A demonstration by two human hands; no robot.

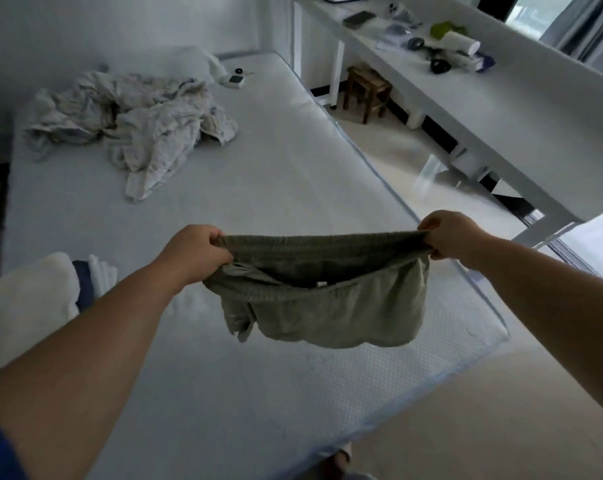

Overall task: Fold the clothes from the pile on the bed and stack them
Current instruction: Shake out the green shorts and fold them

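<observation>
At the bed's [258,174] left edge sits a folded stack [33,299], white with a dark blue piece, partly cut off by the arm. Farther back lies the crumpled pile [130,123]. The left hand [192,252] has its grip curled tight on one end of the waistband of green shorts [327,292]; the right hand [449,237] pinches the other end. The shorts hang stretched between them above the mattress, legs bunched and blurred. The desk [501,109] at right carries small items too blurred to name.
</observation>
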